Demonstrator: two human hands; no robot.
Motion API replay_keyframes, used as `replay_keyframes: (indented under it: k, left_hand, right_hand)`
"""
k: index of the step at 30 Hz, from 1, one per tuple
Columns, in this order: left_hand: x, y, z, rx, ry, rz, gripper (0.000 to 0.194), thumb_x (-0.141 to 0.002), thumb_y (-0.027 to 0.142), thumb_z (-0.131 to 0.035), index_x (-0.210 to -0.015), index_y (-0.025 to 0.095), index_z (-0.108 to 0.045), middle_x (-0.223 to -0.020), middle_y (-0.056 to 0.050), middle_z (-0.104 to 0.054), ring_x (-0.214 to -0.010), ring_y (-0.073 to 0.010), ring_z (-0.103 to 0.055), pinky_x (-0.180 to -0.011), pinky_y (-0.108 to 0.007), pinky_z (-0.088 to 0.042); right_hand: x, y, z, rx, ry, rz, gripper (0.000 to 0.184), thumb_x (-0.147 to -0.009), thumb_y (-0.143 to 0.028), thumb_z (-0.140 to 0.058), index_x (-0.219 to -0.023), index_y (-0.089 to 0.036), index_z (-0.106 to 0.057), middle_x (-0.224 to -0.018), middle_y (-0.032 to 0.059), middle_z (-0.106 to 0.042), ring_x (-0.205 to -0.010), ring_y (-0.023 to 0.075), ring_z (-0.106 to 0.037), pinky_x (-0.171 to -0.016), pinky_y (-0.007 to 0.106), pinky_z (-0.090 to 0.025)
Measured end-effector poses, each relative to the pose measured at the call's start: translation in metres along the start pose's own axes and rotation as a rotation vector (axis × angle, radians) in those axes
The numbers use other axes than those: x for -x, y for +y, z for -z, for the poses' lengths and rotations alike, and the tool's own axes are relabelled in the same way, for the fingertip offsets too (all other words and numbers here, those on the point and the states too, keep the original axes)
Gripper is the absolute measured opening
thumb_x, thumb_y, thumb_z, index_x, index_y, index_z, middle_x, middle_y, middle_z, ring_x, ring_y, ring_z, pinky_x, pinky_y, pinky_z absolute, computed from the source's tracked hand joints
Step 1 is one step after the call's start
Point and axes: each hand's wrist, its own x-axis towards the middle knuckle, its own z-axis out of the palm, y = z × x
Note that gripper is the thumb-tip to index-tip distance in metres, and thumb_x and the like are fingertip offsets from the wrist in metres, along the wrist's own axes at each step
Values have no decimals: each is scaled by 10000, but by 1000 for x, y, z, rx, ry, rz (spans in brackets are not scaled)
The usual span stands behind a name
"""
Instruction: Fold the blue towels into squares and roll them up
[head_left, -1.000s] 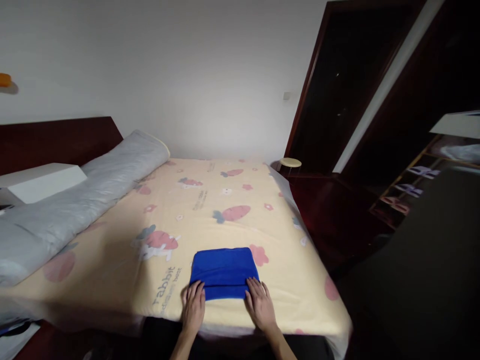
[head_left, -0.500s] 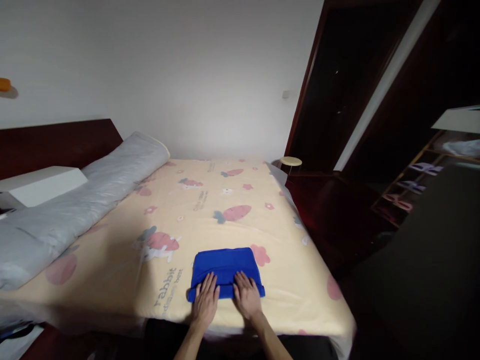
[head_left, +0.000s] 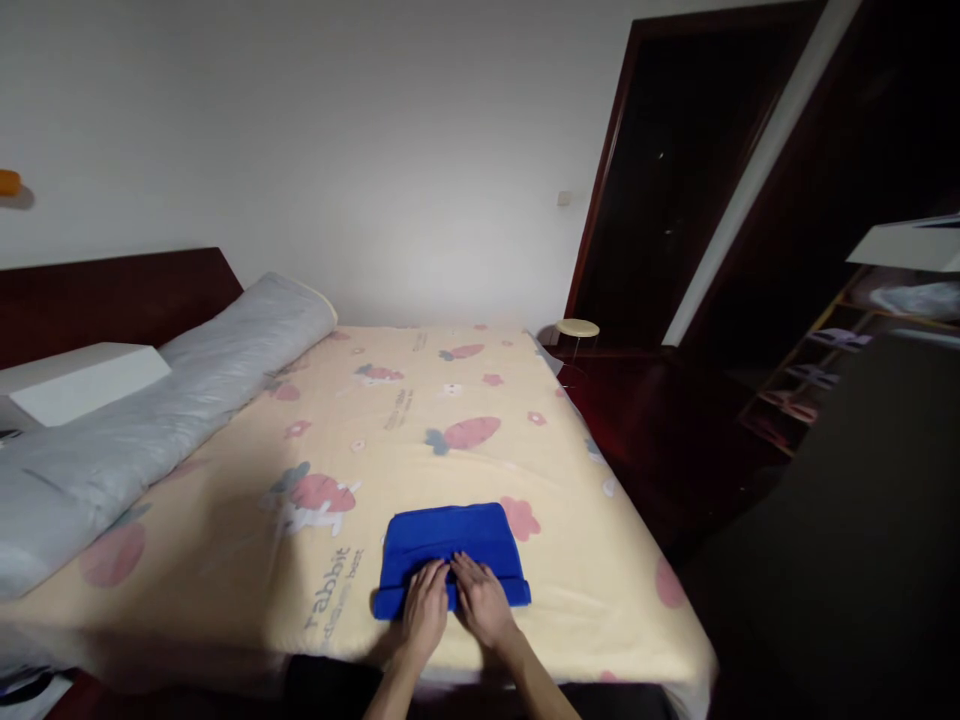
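Observation:
A folded blue towel (head_left: 450,545) lies near the front edge of a bed (head_left: 420,440) covered with a yellow sheet printed with pink carrots. My left hand (head_left: 426,608) and my right hand (head_left: 482,603) rest side by side on the towel's near edge, almost touching each other at its middle. Both hands lie flat with fingers stretched out, pressing on the cloth and holding nothing.
A long grey bolster (head_left: 142,400) lies along the dark wooden headboard at the left, with a white box (head_left: 75,380) beside it. A small round stool (head_left: 577,328) stands past the bed's right side. A dark doorway and shelves are at the right.
My hands have slid inward from the towel's two near corners to its middle, where they now lie close together. The camera view has risen slightly.

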Motion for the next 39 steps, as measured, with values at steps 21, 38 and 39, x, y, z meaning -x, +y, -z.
replay_keyframes:
  k: [21, 38, 39]
  left_hand:
    - [-15, -11, -16, 5, -72, -75, 492, -949, 197, -280, -1403, 218, -469, -1414, -49, -557, -1299, -149, -510, -1053, -322, -428]
    - [-8, -70, 8, -254, 82, 204, 449, -937, 253, -327, -1321, 270, -560, -1421, -67, -532, -1340, -270, -467, -1108, -597, -294]
    - [-9, -64, 6, -252, 107, 190, 451, -938, 237, -323, -1318, 271, -563, -1420, -67, -533, -1337, -267, -471, -1110, -597, -294]
  right_hand:
    - [-14, 12, -9, 50, 38, 12, 539, -914, -215, -356, -1447, -182, -423, -1509, 75, -391, -1403, 209, -348, -1137, 396, -296]
    - [-6, 81, -17, 203, 307, -243, 492, -959, -359, -349, -1371, -164, -531, -1449, 125, -467, -1365, 306, -406, -1130, 539, -283]
    - [-6, 76, -19, 208, 331, -233, 481, -956, -332, -352, -1363, -157, -539, -1445, 132, -471, -1363, 308, -409, -1129, 540, -285]
